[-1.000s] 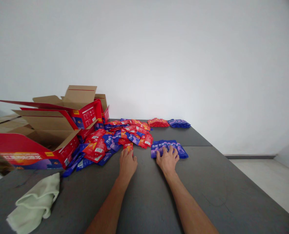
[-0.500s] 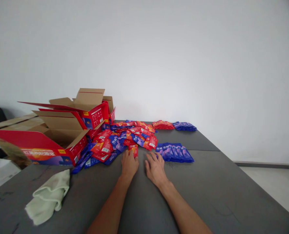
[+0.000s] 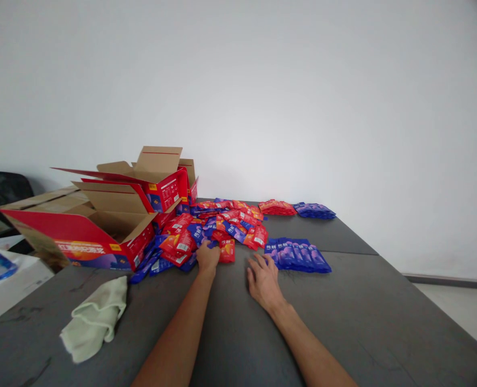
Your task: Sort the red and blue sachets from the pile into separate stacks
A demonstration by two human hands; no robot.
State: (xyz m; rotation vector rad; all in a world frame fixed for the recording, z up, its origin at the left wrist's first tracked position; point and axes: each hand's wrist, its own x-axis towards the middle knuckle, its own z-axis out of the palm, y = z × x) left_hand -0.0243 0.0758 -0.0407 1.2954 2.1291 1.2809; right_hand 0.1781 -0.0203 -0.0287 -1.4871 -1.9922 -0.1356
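My left hand point(image 3: 208, 257) is at the front of a mixed pile of red and blue packets. Its fingers are closed on the edge of a blue packet point(image 3: 197, 232), their tips partly hidden. Just right of it a single red packet point(image 3: 227, 251) lies flat on the table. My right hand point(image 3: 264, 278) rests on the tabletop, empty, with its fingers apart. Beyond its fingertips is an overlapping row of blue packets point(image 3: 298, 255).
Open red cartons point(image 3: 131, 244) stand at the left, beside the pile. A pale green cloth point(image 3: 95, 320) lies crumpled at the front left of the dark table point(image 3: 343, 317). Against the wall are stacked red packets point(image 3: 276, 207) and blue packets point(image 3: 314, 210).
My left hand has left the red packet and moved forward and left onto a blue packet in the pile. The right hand stays by the blue row. The view has turned slightly left.
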